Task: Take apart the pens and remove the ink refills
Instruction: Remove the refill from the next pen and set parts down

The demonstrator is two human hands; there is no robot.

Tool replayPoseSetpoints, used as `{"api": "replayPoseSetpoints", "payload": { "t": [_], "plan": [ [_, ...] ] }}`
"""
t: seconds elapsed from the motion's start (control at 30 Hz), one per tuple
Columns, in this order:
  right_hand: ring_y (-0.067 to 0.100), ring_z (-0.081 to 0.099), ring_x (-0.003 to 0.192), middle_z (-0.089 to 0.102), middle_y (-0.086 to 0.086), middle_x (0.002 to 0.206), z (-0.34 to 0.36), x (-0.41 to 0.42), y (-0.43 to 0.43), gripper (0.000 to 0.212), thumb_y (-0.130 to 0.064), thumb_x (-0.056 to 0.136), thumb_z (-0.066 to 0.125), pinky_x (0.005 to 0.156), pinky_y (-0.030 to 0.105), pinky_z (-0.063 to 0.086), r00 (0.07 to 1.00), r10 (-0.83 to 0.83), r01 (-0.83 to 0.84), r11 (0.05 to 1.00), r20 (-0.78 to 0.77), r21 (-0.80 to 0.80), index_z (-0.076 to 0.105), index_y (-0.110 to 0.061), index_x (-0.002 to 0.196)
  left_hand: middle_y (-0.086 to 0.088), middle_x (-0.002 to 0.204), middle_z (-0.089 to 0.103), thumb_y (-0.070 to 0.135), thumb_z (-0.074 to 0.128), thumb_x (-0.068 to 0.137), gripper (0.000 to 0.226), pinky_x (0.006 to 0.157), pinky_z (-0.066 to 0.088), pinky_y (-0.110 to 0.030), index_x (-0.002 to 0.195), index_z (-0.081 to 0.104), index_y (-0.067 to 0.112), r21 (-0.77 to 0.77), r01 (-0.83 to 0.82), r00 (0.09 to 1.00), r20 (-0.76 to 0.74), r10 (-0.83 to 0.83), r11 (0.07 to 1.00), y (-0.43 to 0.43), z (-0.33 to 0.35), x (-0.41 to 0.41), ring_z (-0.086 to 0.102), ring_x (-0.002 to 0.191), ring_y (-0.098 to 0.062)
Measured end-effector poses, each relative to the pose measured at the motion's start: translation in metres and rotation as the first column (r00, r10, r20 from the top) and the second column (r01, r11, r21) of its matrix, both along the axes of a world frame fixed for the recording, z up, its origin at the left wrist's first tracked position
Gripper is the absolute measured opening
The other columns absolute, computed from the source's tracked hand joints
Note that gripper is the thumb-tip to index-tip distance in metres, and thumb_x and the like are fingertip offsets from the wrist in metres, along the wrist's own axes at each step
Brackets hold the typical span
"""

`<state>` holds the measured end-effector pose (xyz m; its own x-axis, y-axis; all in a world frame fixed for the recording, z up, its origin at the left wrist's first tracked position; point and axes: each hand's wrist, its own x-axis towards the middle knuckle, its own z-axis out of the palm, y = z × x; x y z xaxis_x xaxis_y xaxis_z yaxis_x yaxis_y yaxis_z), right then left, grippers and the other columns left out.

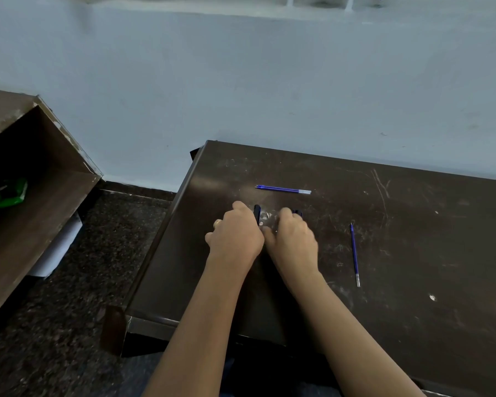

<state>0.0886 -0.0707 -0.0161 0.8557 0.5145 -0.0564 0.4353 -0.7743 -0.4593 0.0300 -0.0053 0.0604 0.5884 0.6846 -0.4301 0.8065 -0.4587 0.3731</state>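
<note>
My left hand (235,233) and my right hand (291,236) rest side by side on the dark table (413,253), near its left part. A dark pen piece (257,214) sticks up out of my left fist. Another dark pen piece (297,212) shows just past the fingers of my right hand. Most of both pieces is hidden under the hands. Two blue ink refills (283,189) lie together beyond the hands, pointing left-right. A third blue refill (355,255) lies to the right of my right hand, pointing away from me.
The table is scratched and dusty, with its left edge (166,224) close to my left hand. A brown wooden shelf unit (40,196) with a green packet (10,193) stands at the left across a dark speckled floor. A pale wall runs behind.
</note>
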Motion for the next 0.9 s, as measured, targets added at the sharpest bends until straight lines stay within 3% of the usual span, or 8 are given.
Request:
{"api": "replayPoseSetpoints", "payload": {
  "t": [0.13, 0.27, 0.4, 0.5, 0.57, 0.63, 0.77, 0.9],
  "plan": [
    [0.019, 0.055, 0.093, 0.054, 0.006, 0.112, -0.014, -0.014, 0.011, 0.026, -0.024, 0.093, 0.051, 0.069, 0.026, 0.037, 0.98, 0.184, -0.179, 0.981, -0.074, 0.073, 0.047, -0.012, 0.116, -0.013, 0.123, 0.055, 0.015, 0.052, 0.092, 0.032, 0.096, 0.041, -0.044, 0.122, 0.04, 0.01, 0.053, -0.027, 0.999, 0.018, 0.026, 0.998, 0.002, -0.002, -0.001, 0.05, 0.117, -0.031],
    [0.024, 0.056, 0.101, 0.05, 0.012, 0.124, -0.029, -0.026, 0.012, 0.029, -0.018, 0.096, 0.044, 0.079, 0.031, 0.049, 0.949, 0.279, -0.283, 0.959, -0.146, -0.011, 0.048, -0.01, 0.124, -0.012, 0.121, 0.056, 0.018, 0.056, 0.091, 0.035, 0.097, 0.042, -0.045, 0.122, 0.041, 0.009, 0.058, -0.033, 0.999, 0.029, 0.031, 0.998, 0.002, -0.003, -0.001, 0.051, 0.118, -0.031],
    [0.03, 0.057, 0.103, 0.052, 0.012, 0.12, -0.03, -0.031, 0.011, 0.027, -0.014, 0.093, 0.048, 0.08, 0.035, 0.049, 0.957, 0.218, -0.221, 0.975, -0.192, 0.01, 0.051, -0.009, 0.12, -0.014, 0.124, 0.055, 0.018, 0.058, 0.09, 0.04, 0.099, 0.044, -0.046, 0.125, 0.041, 0.008, 0.035, -0.03, 0.999, 0.027, 0.029, 0.999, 0.003, -0.003, -0.001, 0.052, 0.118, -0.032],
    [0.022, 0.055, 0.081, 0.059, 0.009, 0.107, -0.027, -0.028, 0.011, 0.011, -0.011, 0.089, 0.051, 0.063, 0.024, 0.04, 0.964, 0.168, -0.162, 0.986, -0.208, 0.048, 0.054, -0.015, 0.099, -0.015, 0.123, 0.055, 0.014, 0.054, 0.091, 0.035, 0.099, 0.044, -0.047, 0.123, 0.041, 0.007, 0.036, -0.031, 0.998, 0.051, 0.029, 0.999, 0.004, -0.004, -0.001, 0.052, 0.116, -0.033],
    [0.015, 0.054, 0.069, 0.063, 0.008, 0.093, -0.021, -0.023, 0.009, 0.011, -0.009, 0.083, 0.057, 0.053, 0.018, 0.038, 0.959, 0.091, -0.044, 0.983, -0.269, 0.178, 0.05, -0.018, 0.083, -0.016, 0.121, 0.056, 0.015, 0.048, 0.094, 0.029, 0.098, 0.044, -0.047, 0.121, 0.043, 0.006, 0.047, -0.052, 0.996, 0.073, 0.049, 0.998, 0.006, -0.005, -0.001, 0.053, 0.115, -0.033],
    [0.009, 0.056, 0.067, 0.063, 0.005, 0.087, -0.005, -0.017, 0.006, 0.014, -0.008, 0.08, 0.064, 0.054, 0.017, 0.046, 0.912, 0.046, 0.096, 0.943, -0.408, 0.32, 0.053, -0.017, 0.082, -0.017, 0.118, 0.056, 0.02, 0.041, 0.098, 0.028, 0.094, 0.045, -0.044, 0.119, 0.045, 0.003, 0.016, -0.098, 0.988, 0.12, 0.096, 0.995, 0.008, -0.006, 0.0, 0.053, 0.112, -0.032],
    [0.024, 0.066, 0.072, 0.067, 0.009, 0.093, 0.03, -0.014, -0.002, 0.021, -0.003, 0.08, 0.065, 0.069, 0.042, 0.06, 0.762, 0.14, 0.23, 0.854, -0.632, 0.466, 0.056, -0.011, 0.097, -0.007, 0.097, 0.048, 0.031, 0.034, 0.101, 0.037, 0.071, 0.036, -0.028, 0.118, 0.051, 0.003, -0.109, -0.121, 0.971, 0.194, 0.14, 0.987, 0.01, -0.001, 0.003, 0.047, 0.08, -0.015],
    [0.02, 0.069, 0.081, 0.068, 0.01, 0.097, 0.042, -0.019, -0.012, 0.024, 0.0, 0.081, 0.066, 0.071, 0.036, 0.061, 0.66, 0.225, 0.271, 0.818, -0.717, 0.507, 0.058, -0.009, 0.102, -0.002, 0.096, 0.049, 0.023, 0.043, 0.099, 0.024, 0.064, 0.036, -0.02, 0.111, 0.056, 0.007, -0.073, -0.055, 0.945, 0.319, 0.076, 0.996, 0.011, -0.001, 0.005, 0.046, 0.08, -0.011]
  ]
}}
